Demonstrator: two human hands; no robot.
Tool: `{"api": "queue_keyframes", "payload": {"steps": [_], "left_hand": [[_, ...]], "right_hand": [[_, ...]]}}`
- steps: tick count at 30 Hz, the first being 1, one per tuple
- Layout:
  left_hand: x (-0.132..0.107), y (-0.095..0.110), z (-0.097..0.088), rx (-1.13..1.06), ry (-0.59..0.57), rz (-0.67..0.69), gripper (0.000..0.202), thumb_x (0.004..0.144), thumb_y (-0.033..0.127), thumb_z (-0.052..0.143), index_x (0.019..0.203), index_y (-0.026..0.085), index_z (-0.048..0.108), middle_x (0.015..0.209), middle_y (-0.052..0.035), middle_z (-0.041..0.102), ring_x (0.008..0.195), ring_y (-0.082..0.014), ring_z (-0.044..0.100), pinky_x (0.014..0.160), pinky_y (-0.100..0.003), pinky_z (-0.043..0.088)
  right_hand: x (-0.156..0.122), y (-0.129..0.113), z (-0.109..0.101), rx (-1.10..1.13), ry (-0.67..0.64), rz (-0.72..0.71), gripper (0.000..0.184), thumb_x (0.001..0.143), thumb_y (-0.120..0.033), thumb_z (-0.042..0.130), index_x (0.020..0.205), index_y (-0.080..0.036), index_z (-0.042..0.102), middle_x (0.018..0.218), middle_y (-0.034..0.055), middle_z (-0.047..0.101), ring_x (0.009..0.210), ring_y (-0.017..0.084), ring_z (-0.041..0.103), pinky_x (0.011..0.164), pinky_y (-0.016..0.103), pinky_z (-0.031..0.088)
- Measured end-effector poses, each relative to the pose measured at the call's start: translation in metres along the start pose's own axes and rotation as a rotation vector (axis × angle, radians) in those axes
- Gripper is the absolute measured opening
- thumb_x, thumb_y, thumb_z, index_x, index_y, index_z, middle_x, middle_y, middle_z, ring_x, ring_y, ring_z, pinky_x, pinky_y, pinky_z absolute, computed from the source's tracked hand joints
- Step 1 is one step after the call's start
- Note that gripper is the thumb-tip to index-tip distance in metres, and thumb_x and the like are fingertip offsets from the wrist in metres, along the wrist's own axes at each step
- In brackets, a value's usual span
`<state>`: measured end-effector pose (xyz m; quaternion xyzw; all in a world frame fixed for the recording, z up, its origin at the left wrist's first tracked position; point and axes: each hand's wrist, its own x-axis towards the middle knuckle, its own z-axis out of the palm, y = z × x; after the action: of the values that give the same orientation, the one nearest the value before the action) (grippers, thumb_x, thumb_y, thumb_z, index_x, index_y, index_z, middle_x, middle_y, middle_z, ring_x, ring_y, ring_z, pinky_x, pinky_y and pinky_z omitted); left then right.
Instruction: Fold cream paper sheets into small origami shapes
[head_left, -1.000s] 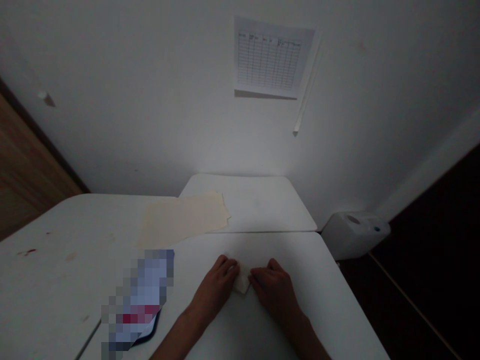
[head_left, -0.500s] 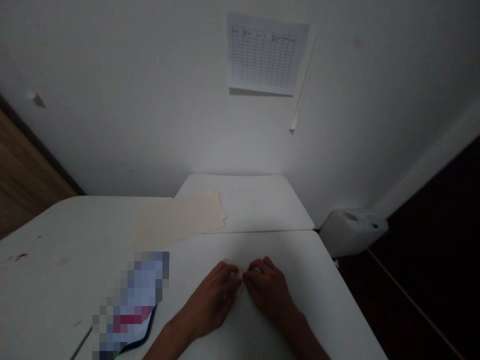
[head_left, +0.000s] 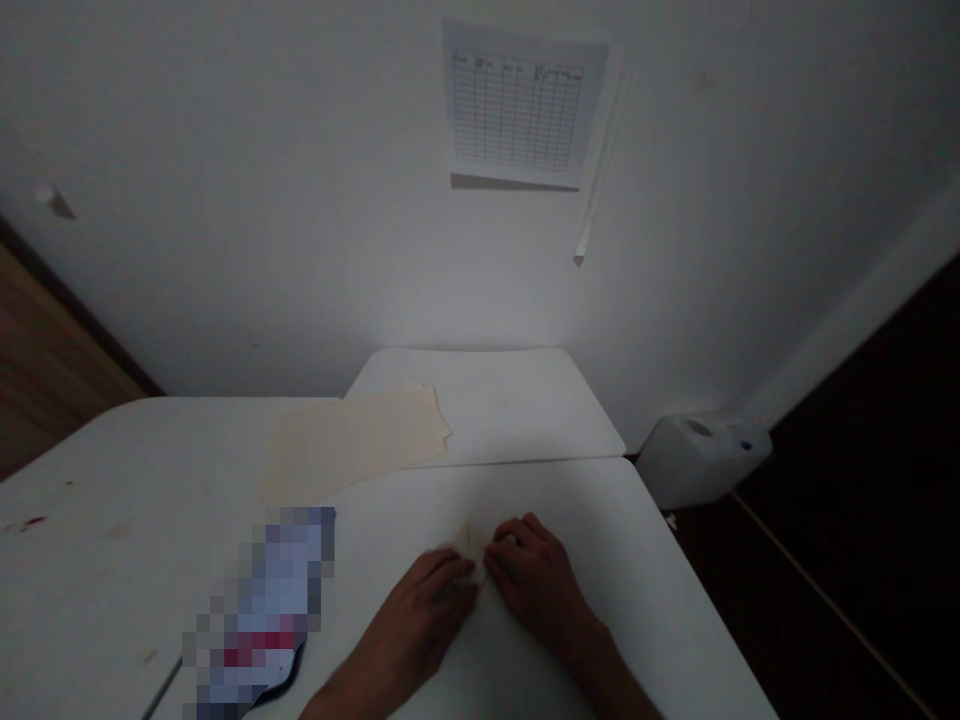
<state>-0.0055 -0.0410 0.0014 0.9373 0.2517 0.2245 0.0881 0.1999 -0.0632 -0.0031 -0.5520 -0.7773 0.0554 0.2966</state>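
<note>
A small pale piece of paper [head_left: 469, 538], seemingly folded, lies on the white table between my hands, mostly covered by fingers. My left hand [head_left: 431, 605] has its fingers curled together on the paper's left and near side, slightly blurred. On the paper's right edge, my right hand [head_left: 536, 575] pinches with thumb and index finger, the other fingers bent. Both hands rest low over the tabletop [head_left: 577, 500]. The paper's exact shape is hidden.
Cream paper sheets [head_left: 352, 440] with uneven right edges lie back left. Nearer, a pixelated phone-like object [head_left: 270, 600] with a dark rounded edge lies left of my hands. A white plastic container [head_left: 697, 465] stands beyond the table's right edge. A printed chart [head_left: 521, 110] hangs on the wall.
My left hand has shifted slightly down, uncovering more of the small paper's far part. My right hand stays nearly where it was. The view has tilted a little.
</note>
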Motion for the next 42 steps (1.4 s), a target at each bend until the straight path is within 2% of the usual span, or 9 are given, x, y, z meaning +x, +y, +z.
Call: {"api": "queue_keyframes", "payload": {"steps": [8,15,20,27,30,36,42], "left_hand": [[-0.002,0.006,0.001,0.029,0.035,-0.016,0.026,0.088,0.017,0.054,0.107,0.024,0.069,0.119,-0.0060,0.067,0.114,-0.0254,0.058,0.095,-0.042,0.053],[-0.009,0.010,-0.003,0.097,-0.019,0.007,0.038,0.087,0.020,0.055,0.125,0.024,0.060,0.132,-0.0058,0.059,0.125,-0.0267,0.052,0.100,-0.040,0.051],[-0.012,0.008,0.000,0.106,-0.045,0.014,0.039,0.089,0.020,0.053,0.128,0.022,0.057,0.136,-0.0056,0.056,0.129,-0.0264,0.048,0.104,-0.040,0.048],[-0.012,0.011,-0.001,0.053,0.010,-0.014,0.025,0.089,0.018,0.052,0.108,0.022,0.068,0.119,-0.0070,0.067,0.123,-0.0257,0.054,0.101,-0.038,0.050],[-0.011,0.013,-0.003,0.019,0.023,-0.036,0.023,0.089,0.016,0.050,0.101,0.021,0.069,0.111,-0.0074,0.069,0.119,-0.0244,0.056,0.101,-0.037,0.050],[-0.012,0.013,-0.005,-0.001,0.048,-0.058,0.023,0.089,0.016,0.050,0.102,0.020,0.068,0.112,-0.0094,0.069,0.116,-0.0238,0.059,0.099,-0.037,0.051],[-0.010,0.009,-0.002,-0.031,0.139,-0.120,0.030,0.090,0.014,0.047,0.113,0.021,0.064,0.115,-0.0086,0.068,0.110,-0.0224,0.062,0.096,-0.037,0.053]], "right_hand": [[0.002,0.001,-0.002,0.036,-0.026,-0.118,0.025,0.087,-0.011,0.055,0.105,-0.025,0.065,0.122,0.0024,0.064,0.101,0.019,0.057,0.093,0.034,0.045],[0.014,-0.004,-0.010,0.016,-0.148,-0.184,0.033,0.080,-0.008,0.055,0.105,-0.026,0.066,0.127,-0.0011,0.063,0.099,0.021,0.057,0.094,0.036,0.042],[0.014,-0.004,-0.011,-0.010,-0.182,-0.162,0.029,0.083,-0.013,0.055,0.106,-0.028,0.065,0.129,-0.0044,0.061,0.103,0.023,0.054,0.096,0.040,0.039],[0.014,-0.005,-0.010,0.016,-0.158,-0.137,0.015,0.089,-0.028,0.058,0.102,-0.030,0.066,0.126,-0.0053,0.063,0.101,0.023,0.053,0.093,0.039,0.039],[0.013,-0.005,-0.009,0.041,-0.159,-0.113,0.019,0.084,-0.032,0.065,0.103,-0.031,0.066,0.126,-0.0058,0.063,0.102,0.023,0.052,0.093,0.039,0.039],[0.012,-0.002,-0.005,0.060,-0.178,-0.062,0.030,0.076,-0.039,0.072,0.104,-0.032,0.066,0.128,-0.0075,0.062,0.104,0.023,0.051,0.094,0.039,0.036],[0.012,-0.001,-0.006,0.093,-0.212,-0.046,0.038,0.075,-0.046,0.071,0.111,-0.033,0.064,0.130,-0.0058,0.060,0.106,0.025,0.050,0.096,0.041,0.034]]}}
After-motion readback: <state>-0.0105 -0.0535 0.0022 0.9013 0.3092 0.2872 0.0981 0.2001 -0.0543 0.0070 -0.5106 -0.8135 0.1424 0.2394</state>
